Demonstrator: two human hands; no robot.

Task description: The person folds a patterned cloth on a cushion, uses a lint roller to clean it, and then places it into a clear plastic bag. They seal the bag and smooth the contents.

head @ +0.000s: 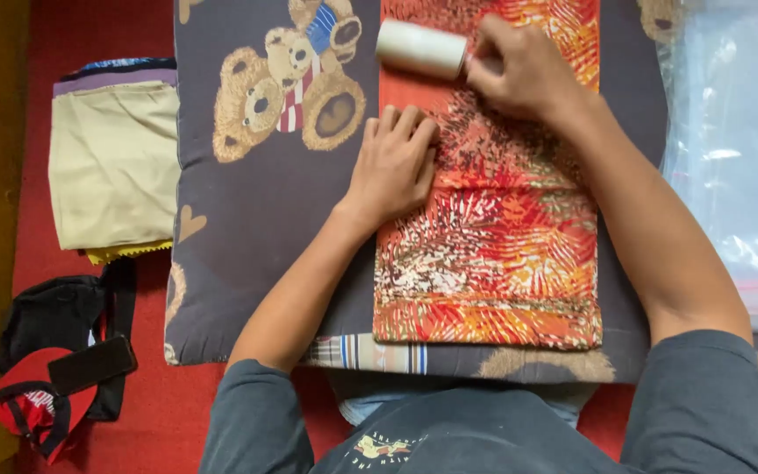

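Lying at 3 o'clock along the frame edge, a clear plastic bag (734, 149) with a thin red strip near its lower end rests flat beside the cushion (256, 228). That cushion is dark grey, printed with brown teddy bears, and sits on a red floor (98, 26). At 9 o'clock, a stack of folded cloths (114, 162) shows a cream piece on top, with purple, blue and yellow edges beneath. At 8 o'clock lie a black bag (54, 320) and a red cap (32, 408), with a dark phone (92, 364) resting across them.

At centre, a folded orange-red patterned fabric (493, 237) lies flat on the cushion, long axis running 12 to 6 o'clock, with white and dark streaks across it.

At 12 o'clock, the right hand (519, 70) is closed around the handle of a white lint roller (421, 48), whose cylinder rests on the upper left corner of the fabric. The left hand (392, 167) lies open, palm down, fingers together, pressing the fabric's left edge just below the roller. Both forearms extend from grey sleeves at 6 o'clock.
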